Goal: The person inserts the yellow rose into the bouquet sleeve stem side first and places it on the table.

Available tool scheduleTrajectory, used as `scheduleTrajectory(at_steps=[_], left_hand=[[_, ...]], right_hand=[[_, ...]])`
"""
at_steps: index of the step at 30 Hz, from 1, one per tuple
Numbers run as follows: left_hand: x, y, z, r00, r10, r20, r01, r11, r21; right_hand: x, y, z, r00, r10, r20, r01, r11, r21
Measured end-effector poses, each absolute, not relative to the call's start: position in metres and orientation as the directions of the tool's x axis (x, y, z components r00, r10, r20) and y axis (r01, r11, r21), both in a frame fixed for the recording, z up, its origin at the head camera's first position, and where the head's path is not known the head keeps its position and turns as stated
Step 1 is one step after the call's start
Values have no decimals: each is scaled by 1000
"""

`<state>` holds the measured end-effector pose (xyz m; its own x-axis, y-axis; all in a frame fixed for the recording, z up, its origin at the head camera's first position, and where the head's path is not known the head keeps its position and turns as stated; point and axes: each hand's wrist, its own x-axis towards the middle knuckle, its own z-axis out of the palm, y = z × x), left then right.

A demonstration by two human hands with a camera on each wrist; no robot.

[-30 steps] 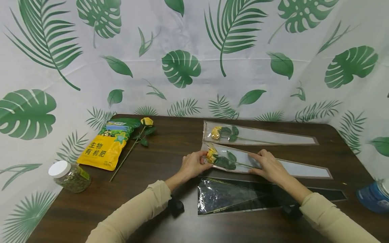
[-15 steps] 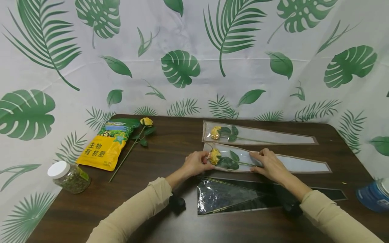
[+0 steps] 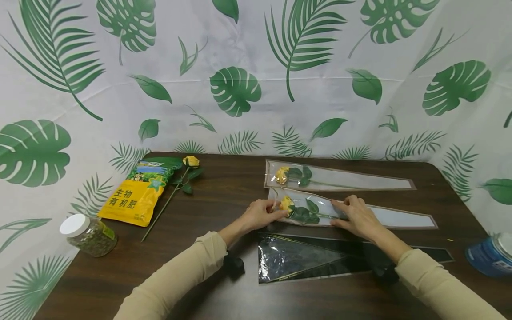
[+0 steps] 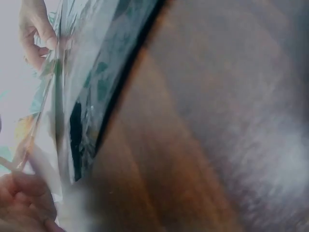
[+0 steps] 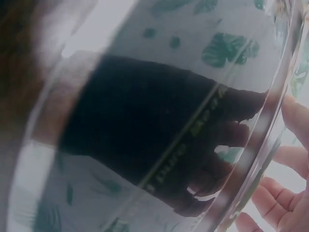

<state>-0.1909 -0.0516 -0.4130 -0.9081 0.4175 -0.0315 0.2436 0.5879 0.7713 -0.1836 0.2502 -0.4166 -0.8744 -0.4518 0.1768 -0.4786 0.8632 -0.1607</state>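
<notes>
A yellow rose (image 3: 286,204) with green leaves lies inside a clear, white-backed flower sleeve (image 3: 384,216) that tapers to the right. My left hand (image 3: 259,215) is at the sleeve's wide left end, its thumb and fingers pinching the edge beside the bloom. Farther right, my right hand (image 3: 356,216) grips the sleeve across its width, thumb on the near edge and index finger on the far one. In the left wrist view, the left hand's fingers (image 4: 26,195) curl by the sleeve's mouth. Fingers (image 5: 280,193) of the right hand show at the right wrist view's edge.
Behind lies another sleeve (image 3: 360,178) with a yellow rose; in front, a glossy black sleeve (image 3: 296,260). At left are a loose yellow rose (image 3: 191,162), a yellow fertilizer bag (image 3: 132,195) and a white-lidded jar (image 3: 90,235). A blue can (image 3: 490,255) stands at right.
The rose has slid a little to the right inside the sleeve, and my left hand has followed it. My right hand keeps its grip in nearly the same place.
</notes>
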Motion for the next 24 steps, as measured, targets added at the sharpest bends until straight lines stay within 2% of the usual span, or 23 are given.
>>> scheduleTrajectory(at_steps=[5,12,19,22,24], left_hand=[[-191,-52,-416,-941,337,14,230,611,757],[-193,-56,-414,-960,256,-109,60,574,817],[-192,-67,-411,-971,236,-33,138,673,726],[-180,-82,-413,-974,226,-32,112,595,796],[-166,-97,-413,-967,237,-97,30,480,876]], right_hand=[[-186,250,-414,-893,-435,117,-448,884,-134],[-193,248,-409,-904,-422,59,-426,899,-104],[-194,251,-409,-896,-439,63,-444,889,-111],[-188,256,-410,-875,-460,149,-479,866,-142],[-181,252,-406,-835,-489,251,-533,833,-148]])
